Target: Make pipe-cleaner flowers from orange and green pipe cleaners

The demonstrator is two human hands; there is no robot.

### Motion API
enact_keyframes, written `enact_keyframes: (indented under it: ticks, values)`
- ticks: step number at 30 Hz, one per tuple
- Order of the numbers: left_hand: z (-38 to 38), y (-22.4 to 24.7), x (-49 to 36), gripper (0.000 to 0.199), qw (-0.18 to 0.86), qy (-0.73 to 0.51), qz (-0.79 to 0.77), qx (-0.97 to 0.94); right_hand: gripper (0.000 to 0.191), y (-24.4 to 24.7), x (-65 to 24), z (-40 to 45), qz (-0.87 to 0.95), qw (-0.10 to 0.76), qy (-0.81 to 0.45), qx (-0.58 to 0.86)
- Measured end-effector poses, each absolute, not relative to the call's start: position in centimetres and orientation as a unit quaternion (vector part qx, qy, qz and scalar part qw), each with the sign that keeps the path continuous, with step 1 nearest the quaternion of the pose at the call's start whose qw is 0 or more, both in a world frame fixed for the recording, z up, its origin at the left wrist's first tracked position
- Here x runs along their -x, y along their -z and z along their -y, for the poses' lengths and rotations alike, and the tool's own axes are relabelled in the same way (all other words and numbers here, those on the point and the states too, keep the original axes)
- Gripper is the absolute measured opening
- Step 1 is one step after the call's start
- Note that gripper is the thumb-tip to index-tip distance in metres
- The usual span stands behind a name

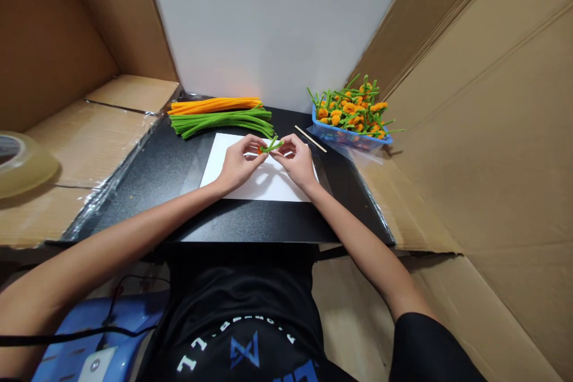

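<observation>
Above a white sheet (250,185), my left hand (244,160) pinches the orange part of a small orange and green pipe cleaner piece (272,145). Its green ends stick up and to the right. The fingers of my right hand (295,158) are closed at a green end of the same piece. Fingertips hide part of the orange coil. Just beyond my left hand lie a bundle of green pipe cleaners (219,122) and a bundle of orange pipe cleaners (215,105). A thin wooden stick (310,138) rests beyond my right hand.
A blue basket (351,136) heaped with orange and green pipe cleaner pieces (353,108) stands at the back right of the black table (147,191). Cardboard walls (492,101) flank both sides. A large tape roll (31,167) lies on cardboard at left.
</observation>
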State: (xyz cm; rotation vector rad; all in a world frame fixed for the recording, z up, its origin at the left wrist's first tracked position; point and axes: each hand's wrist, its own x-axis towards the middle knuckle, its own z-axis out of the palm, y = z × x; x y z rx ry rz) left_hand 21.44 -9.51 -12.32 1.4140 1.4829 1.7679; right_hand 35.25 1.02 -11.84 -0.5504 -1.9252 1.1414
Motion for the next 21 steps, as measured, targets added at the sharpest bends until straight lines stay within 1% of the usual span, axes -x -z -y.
enact_keyframes:
  ticks: [3, 5, 11, 15, 21]
  values:
    - [9.4, 12.5, -21.4, 0.026, 0.202, -0.635, -0.538, -0.516, 0.02, 11.3, -35.4, -0.2, 0.79, 0.408, -0.419, 0.183]
    - [9.3, 12.6, -21.3, 0.029, 0.202, -0.636, -0.54, -0.512, 0.015, 11.1, -35.5, 0.0, 0.8, 0.41, -0.4, 0.178]
    - [9.2, 12.6, -21.3, 0.039, 0.202, -0.642, -0.547, -0.498, 0.01, 11.5, -35.2, 0.1, 0.798, 0.431, -0.378, 0.188]
    - [9.3, 12.5, -21.6, 0.038, 0.204, -0.653, -0.546, -0.484, 0.01, 11.8, -35.0, 0.4, 0.781, 0.437, -0.395, 0.207]
    - [9.0, 12.7, -21.8, 0.034, 0.264, -0.676, -0.528, -0.441, 0.006, 12.0, -34.9, 0.7, 0.766, 0.457, -0.406, 0.198]
